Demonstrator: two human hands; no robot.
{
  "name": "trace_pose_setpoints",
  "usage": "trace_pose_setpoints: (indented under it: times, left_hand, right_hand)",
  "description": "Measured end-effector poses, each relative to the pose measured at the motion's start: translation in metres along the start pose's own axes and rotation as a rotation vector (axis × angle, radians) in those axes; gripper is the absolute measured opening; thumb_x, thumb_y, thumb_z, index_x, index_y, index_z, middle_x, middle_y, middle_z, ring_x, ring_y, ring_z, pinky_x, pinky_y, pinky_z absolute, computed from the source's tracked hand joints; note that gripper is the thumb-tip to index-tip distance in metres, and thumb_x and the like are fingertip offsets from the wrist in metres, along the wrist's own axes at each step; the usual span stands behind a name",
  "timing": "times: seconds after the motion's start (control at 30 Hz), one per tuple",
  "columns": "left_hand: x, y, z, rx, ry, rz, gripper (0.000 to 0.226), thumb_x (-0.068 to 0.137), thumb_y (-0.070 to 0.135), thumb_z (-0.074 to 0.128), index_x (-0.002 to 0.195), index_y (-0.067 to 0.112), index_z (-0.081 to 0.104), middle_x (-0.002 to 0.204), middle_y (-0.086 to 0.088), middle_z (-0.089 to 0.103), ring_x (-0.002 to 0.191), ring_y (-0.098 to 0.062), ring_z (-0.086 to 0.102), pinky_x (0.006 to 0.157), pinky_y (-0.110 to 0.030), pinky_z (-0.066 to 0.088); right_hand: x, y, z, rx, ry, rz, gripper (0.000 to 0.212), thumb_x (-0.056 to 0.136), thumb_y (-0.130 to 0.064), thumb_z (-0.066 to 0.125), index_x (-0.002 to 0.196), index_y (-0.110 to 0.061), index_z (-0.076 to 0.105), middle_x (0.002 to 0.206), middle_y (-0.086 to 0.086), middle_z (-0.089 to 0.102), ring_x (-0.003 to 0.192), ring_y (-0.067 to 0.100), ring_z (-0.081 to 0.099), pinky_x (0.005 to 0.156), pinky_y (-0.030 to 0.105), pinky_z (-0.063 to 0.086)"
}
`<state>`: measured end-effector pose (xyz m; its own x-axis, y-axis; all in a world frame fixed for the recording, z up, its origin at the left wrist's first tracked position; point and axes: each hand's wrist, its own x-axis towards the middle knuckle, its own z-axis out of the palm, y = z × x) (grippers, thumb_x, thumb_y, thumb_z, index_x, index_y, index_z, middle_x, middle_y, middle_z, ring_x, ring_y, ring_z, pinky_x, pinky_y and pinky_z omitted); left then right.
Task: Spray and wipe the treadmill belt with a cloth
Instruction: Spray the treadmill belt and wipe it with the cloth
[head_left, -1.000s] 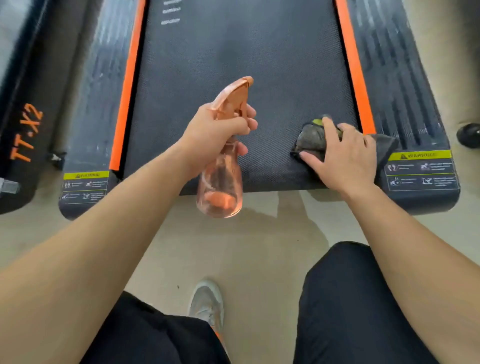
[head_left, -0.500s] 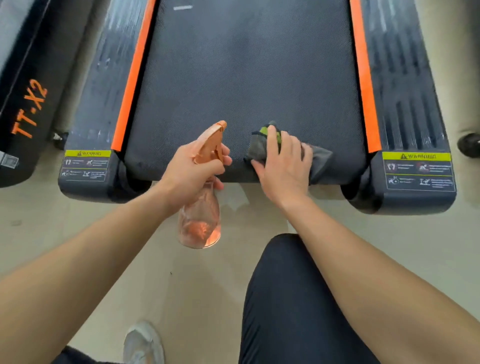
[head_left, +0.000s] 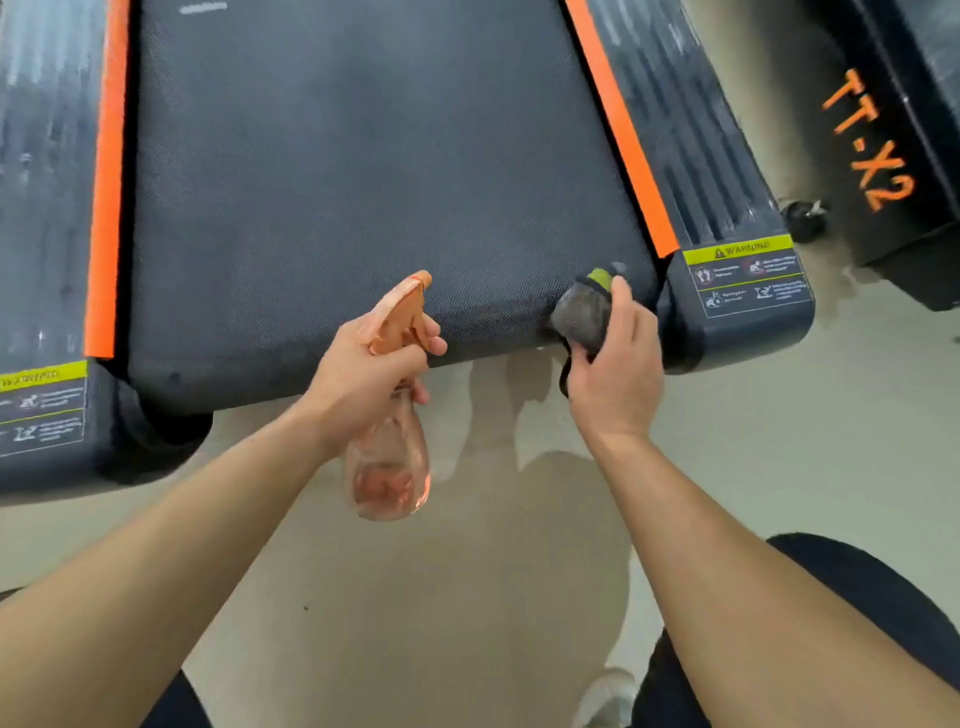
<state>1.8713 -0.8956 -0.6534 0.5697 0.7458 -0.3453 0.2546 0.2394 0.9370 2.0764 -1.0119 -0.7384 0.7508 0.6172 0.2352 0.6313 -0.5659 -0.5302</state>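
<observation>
a pale beige floor (head_left: 467, 597) fills the lower half of the view, with faint shadows on it. above it lies the treadmill belt (head_left: 363, 182), dark and finely textured, its rear end curving down toward the floor. ribbed black side rails (head_left: 691, 130) flank the belt, each edged inside by an orange strip (head_left: 106, 182). a second black machine (head_left: 914, 218) stands to the right, apart from the treadmill, lettered "tt-x2" (head_left: 867, 140) in orange. black trousers (head_left: 857, 597) and a pale shoe (head_left: 605, 696) show at the bottom.

the left hand (head_left: 363, 379) is wrapped around the neck of a clear peach spray bottle (head_left: 389, 467), a finger at the trigger; the bottle hangs over the floor just off the belt's rear edge, its nozzle over the belt. the right hand (head_left: 618, 374) curls round a bunched grey cloth (head_left: 582, 312) with a green trim, which touches the belt's rear right corner.

a label (head_left: 748, 275) on the right rail's end has a yellow-green band reading "warning" above small white pictograms, too small to read. a matching label (head_left: 41, 410) sits on the left rail's end, blurred. a small black wheel (head_left: 805, 221) rests on the floor between the two machines.
</observation>
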Motion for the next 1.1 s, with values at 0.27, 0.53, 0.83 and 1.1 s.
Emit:
trace_pose_setpoints:
  times: [0.27, 0.53, 0.83, 1.1]
  left_hand:
    - [0.021, -0.031, 0.088, 0.091, -0.173, -0.074, 0.040, 0.066, 0.012, 0.058, 0.105, 0.010, 0.067, 0.086, -0.007, 0.065, 0.054, -0.014, 0.057, 0.055, -0.032, 0.056]
    - [0.046, -0.019, 0.116, 0.314, -0.224, -0.068, 0.019, 0.069, 0.020, 0.070, 0.087, 0.013, 0.072, 0.071, 0.004, 0.070, 0.052, -0.018, 0.066, 0.063, -0.031, 0.058]
    - [0.028, -0.022, 0.105, 0.549, -0.118, -0.026, 0.009, 0.078, 0.017, 0.069, 0.087, 0.018, 0.071, 0.060, 0.008, 0.067, 0.048, -0.008, 0.068, 0.059, -0.021, 0.053]
    - [0.019, -0.029, 0.083, 0.652, -0.109, -0.025, 0.006, 0.076, 0.020, 0.070, 0.081, 0.019, 0.066, 0.062, 0.003, 0.072, 0.051, -0.011, 0.072, 0.059, -0.024, 0.056]
  right_hand:
    - [-0.036, -0.003, -0.022, 0.483, -0.021, 0.695, 0.055, 0.095, -0.030, 0.066, 0.144, -0.018, 0.044, 0.135, 0.002, 0.061, 0.124, 0.020, 0.056, 0.099, 0.022, 0.038]
    - [-0.060, -0.006, -0.013, 0.461, -0.053, 0.848, 0.041, 0.095, -0.039, 0.061, 0.128, -0.019, 0.050, 0.116, 0.006, 0.067, 0.107, 0.032, 0.063, 0.091, 0.040, 0.050]
    - [-0.057, -0.025, 0.002, 0.495, -0.024, 1.012, 0.050, 0.096, -0.041, 0.060, 0.136, -0.015, 0.045, 0.127, 0.012, 0.064, 0.113, 0.037, 0.062, 0.095, 0.047, 0.050]
    - [-0.067, -0.036, 0.020, 0.528, -0.056, 1.016, 0.050, 0.100, -0.044, 0.052, 0.137, -0.012, 0.042, 0.126, 0.014, 0.063, 0.113, 0.038, 0.061, 0.093, 0.045, 0.050]
